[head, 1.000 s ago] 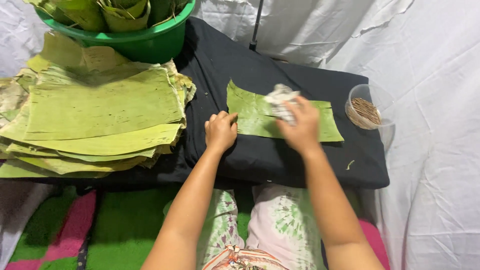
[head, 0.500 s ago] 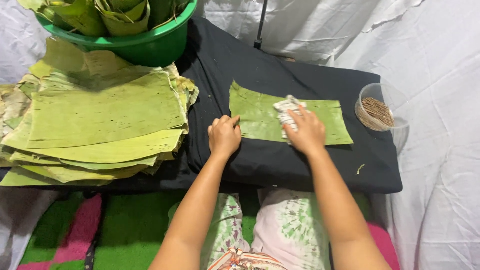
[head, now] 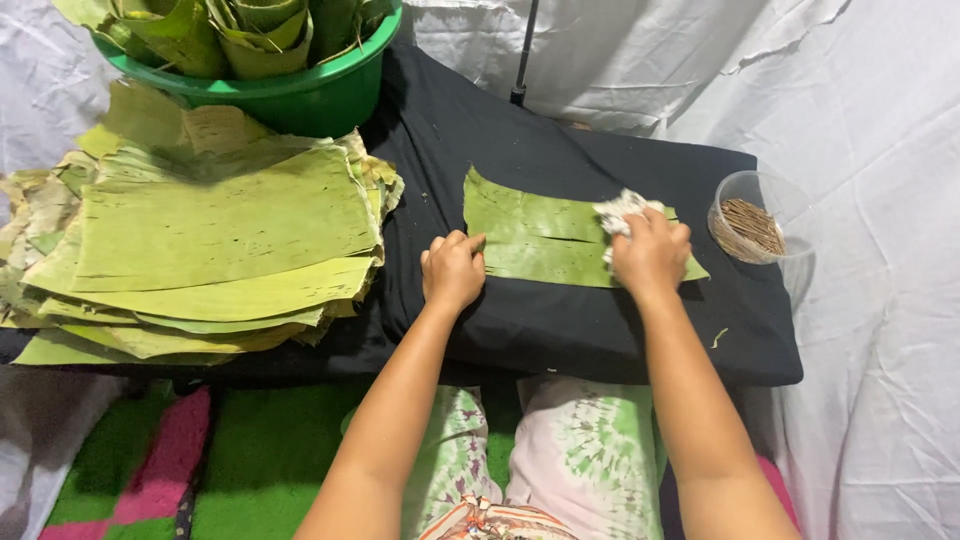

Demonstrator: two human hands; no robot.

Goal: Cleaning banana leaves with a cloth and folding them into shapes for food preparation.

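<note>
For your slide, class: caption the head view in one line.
Left hand pins a banana leaf strip on black cloth; right hand presses a white rag onto it.

Leaf stack (head: pixel 220 240), green basin (head: pixel 300 95), stick bowl (head: pixel 755 220)

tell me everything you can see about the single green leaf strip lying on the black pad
The leaf strip is a long, roughly rectangular piece of banana-type leaf, bright green with fine parallel veins and a lengthwise crease. It lies flat on the black pad, running left to right. The left hand presses its near left edge. The right hand presses a crumpled white cloth onto its right end. Its edges look slightly ragged.
</note>
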